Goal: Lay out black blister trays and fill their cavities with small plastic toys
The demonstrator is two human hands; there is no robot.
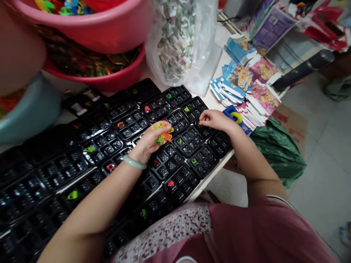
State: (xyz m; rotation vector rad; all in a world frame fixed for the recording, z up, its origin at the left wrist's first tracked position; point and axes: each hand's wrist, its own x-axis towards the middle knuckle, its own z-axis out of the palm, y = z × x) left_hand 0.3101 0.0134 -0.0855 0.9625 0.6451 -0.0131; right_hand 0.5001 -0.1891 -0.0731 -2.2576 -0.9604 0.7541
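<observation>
My left hand (pixel 148 142), with a pale green bangle on its wrist, is closed round a bunch of small orange and green plastic pieces (pixel 165 137) above the trays. My right hand (pixel 215 119) pinches a small orange piece (pixel 199 122), mostly hidden by the fingertips, over a black compartment tray at the right end of the rows. Below and between the hands lies a black tray (pixel 189 140) with a green piece (pixel 179 141) in one compartment. Nearby trays hold single pieces, among them a red one (pixel 170 183) and an orange one (pixel 120 125).
Rows of black trays cover the table up to its front edge (pixel 205 182). Red tubs (pixel 109 78) of colourful parts and a clear bag (pixel 178 44) of small packets stand behind. Printed cards (pixel 238 78) and a blue tape holder (pixel 231 111) lie at right, above a green sack (pixel 276 149).
</observation>
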